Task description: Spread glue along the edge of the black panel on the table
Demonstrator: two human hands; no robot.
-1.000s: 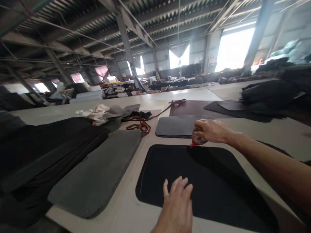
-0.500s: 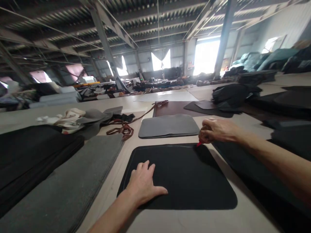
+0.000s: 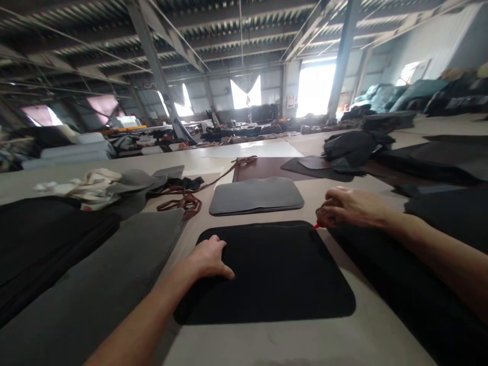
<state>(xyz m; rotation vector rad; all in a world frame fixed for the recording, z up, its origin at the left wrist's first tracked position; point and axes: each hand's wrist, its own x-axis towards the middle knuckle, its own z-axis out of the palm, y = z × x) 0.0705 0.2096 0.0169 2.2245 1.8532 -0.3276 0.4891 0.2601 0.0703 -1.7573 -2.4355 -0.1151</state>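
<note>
Left hand [image 3: 209, 257], thumb spread, flattens the black panel [image 3: 278, 279], probably light, flexible, best edge-held; right hand [image 3: 337, 208] clasps a red-tipped tool [image 3: 315, 226].

Windows [image 3: 316, 89] glaring (blown white), ceiling [image 3: 224, 38] dim.

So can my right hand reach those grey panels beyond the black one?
Probably yes: only tabletop separates your right hand from the grey panels, though that hand holds a red-tipped tool.
</note>
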